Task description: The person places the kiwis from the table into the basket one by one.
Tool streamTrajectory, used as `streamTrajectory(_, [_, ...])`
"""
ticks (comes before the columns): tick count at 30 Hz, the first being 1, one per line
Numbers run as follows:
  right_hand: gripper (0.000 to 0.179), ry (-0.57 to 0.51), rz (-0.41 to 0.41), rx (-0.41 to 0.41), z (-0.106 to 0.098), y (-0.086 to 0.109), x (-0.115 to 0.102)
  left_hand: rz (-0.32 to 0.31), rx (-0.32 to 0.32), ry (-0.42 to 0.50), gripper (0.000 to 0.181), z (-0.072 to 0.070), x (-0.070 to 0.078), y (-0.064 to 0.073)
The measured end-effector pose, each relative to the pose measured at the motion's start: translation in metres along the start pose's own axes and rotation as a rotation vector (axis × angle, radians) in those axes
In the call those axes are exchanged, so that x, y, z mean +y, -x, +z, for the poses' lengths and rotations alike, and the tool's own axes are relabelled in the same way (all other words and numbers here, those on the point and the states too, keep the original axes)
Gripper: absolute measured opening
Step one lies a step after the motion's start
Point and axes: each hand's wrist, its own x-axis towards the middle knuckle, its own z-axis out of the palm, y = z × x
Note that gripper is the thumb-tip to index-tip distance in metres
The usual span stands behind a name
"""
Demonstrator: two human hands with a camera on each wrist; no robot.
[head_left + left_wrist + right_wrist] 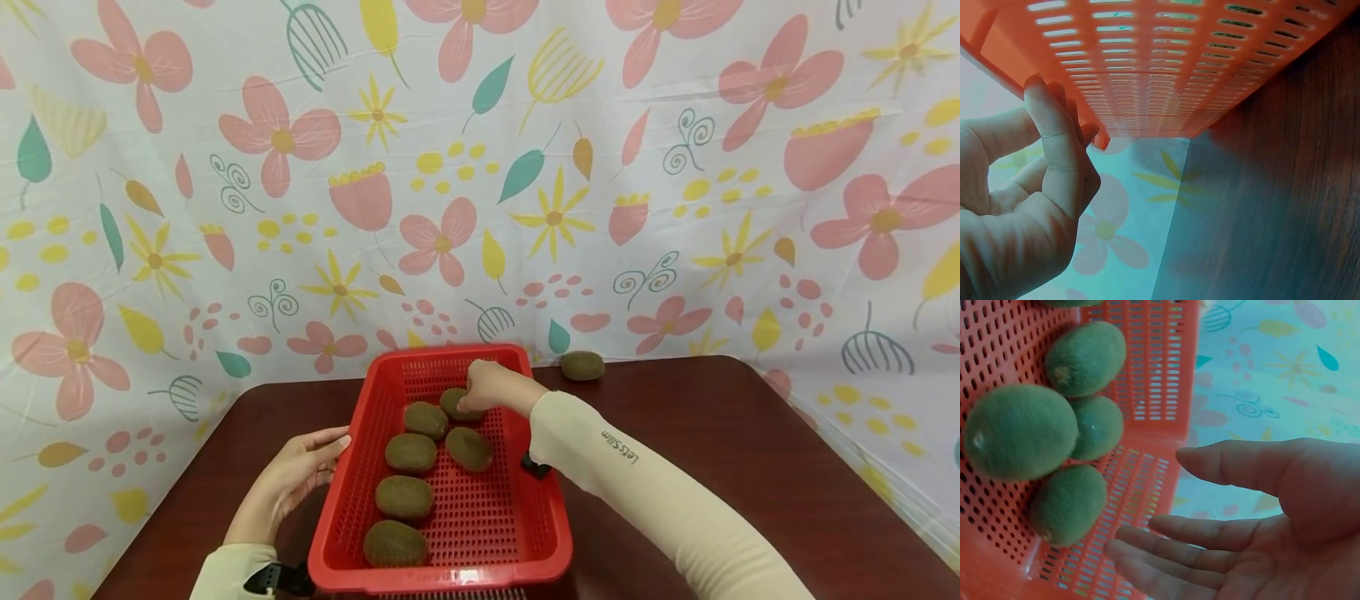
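A red plastic basket holds several brown, fuzzy kiwis, among them a kiwi in the left row and another kiwi near the middle. My left hand grips the basket's left rim; in the left wrist view, bent fingers of the left hand meet the rim's edge. Over the basket's far right part is my right hand, beside a partly covered kiwi. The right wrist view shows the right hand with fingers extended and nothing held, apart from the blurred nearest kiwi.
One more kiwi lies outside the basket, at the back of the dark wooden table. Behind the table hangs a white floral cloth, close to the basket's far end.
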Motion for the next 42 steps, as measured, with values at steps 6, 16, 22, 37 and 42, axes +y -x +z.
streamTrajectory(6, [0.027, -0.018, -0.068, 0.089, -0.017, 0.008, 0.008, 0.006, -0.007, 0.002, 0.056, -0.001, -0.002, 0.001])
streamTrajectory(16, [0.03, -0.157, -0.144, 0.239, -0.043, 0.011, 0.042, 0.003, 0.0, 0.01, 0.056, -0.002, -0.003, 0.0])
streamTrajectory(22, [0.032, -0.175, -0.166, 0.326, -0.049, 0.008, 0.072, -0.003, 0.001, 0.015, 0.056, -0.002, -0.004, 0.0])
streamTrajectory(37, [0.034, -0.23, -0.208, 0.396, -0.059, -0.005, 0.143, 0.013, -0.001, 0.01, 0.056, -0.002, -0.002, 0.0])
streamTrajectory(42, [0.034, -0.217, -0.221, 0.437, -0.058, -0.008, 0.167, 0.012, -0.009, 0.016, 0.057, -0.001, -0.001, -0.001])
